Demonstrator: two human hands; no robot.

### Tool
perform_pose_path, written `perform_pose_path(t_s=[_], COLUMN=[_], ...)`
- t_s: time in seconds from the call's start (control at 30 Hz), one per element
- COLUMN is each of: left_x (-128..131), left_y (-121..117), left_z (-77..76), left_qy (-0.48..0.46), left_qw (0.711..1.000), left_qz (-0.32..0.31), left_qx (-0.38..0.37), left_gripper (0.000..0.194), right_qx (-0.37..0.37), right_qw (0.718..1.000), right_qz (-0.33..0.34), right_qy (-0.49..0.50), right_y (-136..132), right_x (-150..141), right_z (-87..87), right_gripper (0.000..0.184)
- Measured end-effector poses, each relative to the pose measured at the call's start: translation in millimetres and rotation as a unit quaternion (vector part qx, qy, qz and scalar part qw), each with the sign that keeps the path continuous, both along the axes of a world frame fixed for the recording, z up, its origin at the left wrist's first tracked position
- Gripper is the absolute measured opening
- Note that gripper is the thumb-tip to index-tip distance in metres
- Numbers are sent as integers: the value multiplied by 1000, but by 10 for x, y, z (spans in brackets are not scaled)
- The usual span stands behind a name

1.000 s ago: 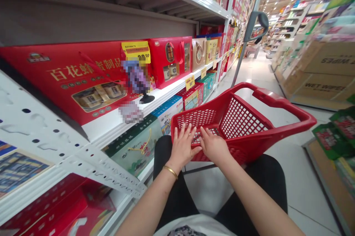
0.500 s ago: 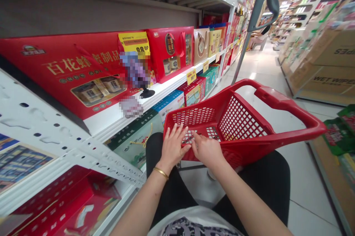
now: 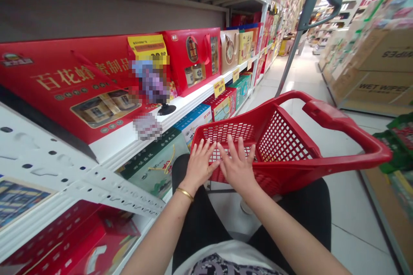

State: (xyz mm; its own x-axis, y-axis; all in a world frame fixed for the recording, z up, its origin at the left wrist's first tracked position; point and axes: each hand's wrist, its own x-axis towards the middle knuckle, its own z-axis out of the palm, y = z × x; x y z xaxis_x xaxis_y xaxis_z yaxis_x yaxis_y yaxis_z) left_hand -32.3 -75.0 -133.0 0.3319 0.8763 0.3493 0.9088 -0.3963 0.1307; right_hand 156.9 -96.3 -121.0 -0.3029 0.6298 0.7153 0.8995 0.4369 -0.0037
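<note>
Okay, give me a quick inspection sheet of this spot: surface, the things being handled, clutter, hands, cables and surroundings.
Surface: white metal shelf with punched holes, stocked with boxes.
Job's things: red mesh shopping basket, held in front of the person.
Clutter: pixelated display stand on the shelf edge, in front of a red gift box.
Hands: left hand and right hand lie open on the basket's mesh, fingers spread; gold bangle on the left wrist.
Cables: nothing seen.
Surroundings: store aisle with tiled floor and wet wipes cartons to the right.
</note>
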Motion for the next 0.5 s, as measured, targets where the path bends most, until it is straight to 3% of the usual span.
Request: perform_pose_path(t_s=[0.23,0.33,0.5], left_x=[-7,-1,-3], left_y=[13,10,5], left_z=[-21,-26,-30], left_qy=[-8,-10,-6], left_qw=[1000,1000,1000], left_qz=[3,2,10], left_qx=[7,12,10], left_gripper=[74,75,75], right_qx=[5,19,-8], right_qw=[997,997,1000], right_qz=[60,49,-10], right_qy=[-49,-61,-15], right_y=[161,134,8], right_x=[19,120,383], right_z=[-161,-166,-26], right_gripper=[49,45,44])
